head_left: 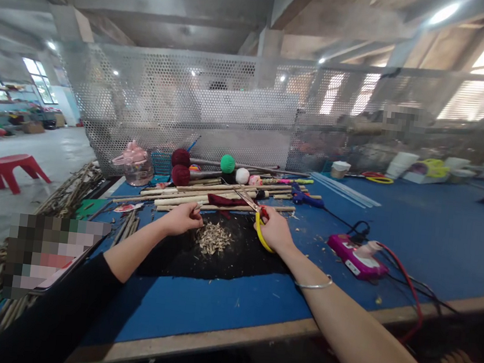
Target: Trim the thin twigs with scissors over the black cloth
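My right hand (275,229) is closed round a pair of scissors (261,234) with yellow and red handles. The metal blades point up and to the left, parted over the sticks. Across from it, my left hand (184,220) has its fingers pinched together; a small pale bit shows at the fingertips, too small to name. Between the hands lies a heap of pale chips (213,239) on a black cloth (172,260). Just beyond are several peeled wooden sticks (181,202) and a dark red piece of fabric (227,201).
Yarn balls, among them a green ball (227,163), line the back by a perforated metal screen (155,96). To the right are a blue glue gun (305,197) and a purple power strip (355,257) with cables. Bundled twigs (79,189) lie left; a red chair (8,163) stands beyond.
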